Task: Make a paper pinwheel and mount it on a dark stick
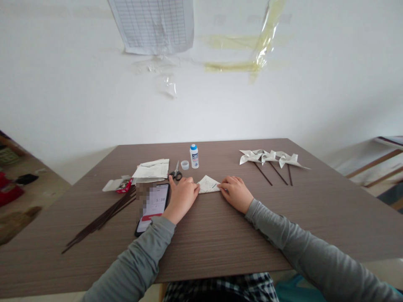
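Observation:
A piece of printed paper, folded into a triangle with its point away from me, lies on the table between my hands. My left hand pinches its left corner, thumb and fingers pressed together there. At the right corner my right hand grips the paper with curled fingers. Just beyond my left hand are black-handled scissors. A glue bottle with a blue top stands upright behind the paper, beside a small clear cap.
Left of my hands lie a phone, a bundle of dark sticks, a stack of paper pieces and a small red box. Several paper pinwheels on sticks rest at the back right of the table. A wall rises behind.

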`<state>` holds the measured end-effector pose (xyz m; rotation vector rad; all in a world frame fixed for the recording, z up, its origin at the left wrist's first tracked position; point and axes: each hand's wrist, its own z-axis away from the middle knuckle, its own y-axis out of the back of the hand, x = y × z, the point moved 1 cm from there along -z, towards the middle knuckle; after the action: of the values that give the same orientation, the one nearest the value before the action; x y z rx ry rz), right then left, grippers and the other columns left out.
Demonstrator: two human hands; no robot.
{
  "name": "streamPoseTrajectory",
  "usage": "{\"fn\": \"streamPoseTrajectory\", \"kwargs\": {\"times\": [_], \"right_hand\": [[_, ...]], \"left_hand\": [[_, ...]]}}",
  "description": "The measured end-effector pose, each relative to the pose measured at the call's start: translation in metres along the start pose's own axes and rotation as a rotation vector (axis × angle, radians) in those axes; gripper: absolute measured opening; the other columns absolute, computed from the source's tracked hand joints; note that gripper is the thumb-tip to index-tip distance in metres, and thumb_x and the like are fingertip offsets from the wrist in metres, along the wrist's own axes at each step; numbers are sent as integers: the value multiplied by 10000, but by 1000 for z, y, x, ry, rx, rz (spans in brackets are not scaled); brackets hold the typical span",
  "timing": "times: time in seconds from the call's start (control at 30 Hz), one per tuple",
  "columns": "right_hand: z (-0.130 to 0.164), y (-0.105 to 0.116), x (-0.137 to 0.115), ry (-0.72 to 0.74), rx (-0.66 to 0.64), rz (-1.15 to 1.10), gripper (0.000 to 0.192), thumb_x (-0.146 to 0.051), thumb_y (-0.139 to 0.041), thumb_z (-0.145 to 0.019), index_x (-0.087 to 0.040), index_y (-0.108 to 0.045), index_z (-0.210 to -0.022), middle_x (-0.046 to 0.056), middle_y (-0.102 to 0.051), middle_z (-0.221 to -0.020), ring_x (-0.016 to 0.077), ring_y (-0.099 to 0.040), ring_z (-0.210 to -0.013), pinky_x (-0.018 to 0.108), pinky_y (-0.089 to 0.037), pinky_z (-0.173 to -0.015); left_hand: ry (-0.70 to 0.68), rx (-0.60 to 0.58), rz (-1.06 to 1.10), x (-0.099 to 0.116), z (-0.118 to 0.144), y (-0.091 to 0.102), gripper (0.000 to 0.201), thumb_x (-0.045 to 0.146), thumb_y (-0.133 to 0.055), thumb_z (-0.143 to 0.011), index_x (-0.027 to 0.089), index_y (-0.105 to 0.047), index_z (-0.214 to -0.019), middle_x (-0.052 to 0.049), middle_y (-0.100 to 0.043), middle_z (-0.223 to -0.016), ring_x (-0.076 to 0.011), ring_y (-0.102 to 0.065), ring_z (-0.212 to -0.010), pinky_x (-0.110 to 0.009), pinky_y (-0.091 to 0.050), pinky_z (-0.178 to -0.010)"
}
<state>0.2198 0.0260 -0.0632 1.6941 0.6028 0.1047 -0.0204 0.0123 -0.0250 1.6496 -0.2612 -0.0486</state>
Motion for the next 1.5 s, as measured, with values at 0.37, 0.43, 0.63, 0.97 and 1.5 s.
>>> {"fn": "streamPoseTrajectory", "kwargs": {"times": [0.37, 0.43, 0.63, 0.97, 1.5], "right_hand": [[-3, 2, -5, -10, -15, 33, 289, -184, -700, -1242, -218, -987, -1231, 151, -902, -1319, 315, -822, -1287, 461, -586, -1239], [-4, 2, -5, -11, -18, 41, 293, -194, -692, -1249, -210, -983, -1230, 155, -899, -1320, 317, -819, -1289, 464, -583, -1244], [-5, -1, -3, -8, 6, 52, 276, -217, -703, -1251, -231, -973, -1194, 139, -899, -1297, 310, -815, -1259, 449, -587, -1212], [-9, -3, -10, -64, 37, 71, 249, -274, -744, -1232, -246, -942, -1085, 136, -874, -1247, 313, -800, -1210, 431, -604, -1132], [-10, -3, -25, -136, 33, 144, 253, -513, -879, -1181, -262, -898, -1154, 168, -838, -1308, 372, -773, -1282, 442, -621, -1044]], "left_hand": [[-23, -14, -39, 8, 2, 7, 268, 249, -710, -1198, 303, -968, -1240, -118, -897, -1361, -428, -779, -1436, -966, -259, -1465], [-23, -28, -51, 9, 2, 7, 304, 243, -694, -1206, 327, -956, -1336, -119, -890, -1396, -424, -772, -1445, -964, -258, -1465], [-35, -60, -68, 11, 2, 8, 467, 226, -619, -1222, 405, -925, -1527, -135, -862, -1457, -428, -749, -1445, -990, -235, -1450], [-14, -52, -41, 13, 0, 8, 377, 306, -696, -1211, 372, -960, -1472, -159, -849, -1424, -454, -719, -1506, -969, -239, -1468], [5, -65, -40, 13, -2, 8, 356, 453, -807, -1179, 367, -954, -1492, -169, -844, -1448, -491, -684, -1532, -958, -269, -1461]]}}
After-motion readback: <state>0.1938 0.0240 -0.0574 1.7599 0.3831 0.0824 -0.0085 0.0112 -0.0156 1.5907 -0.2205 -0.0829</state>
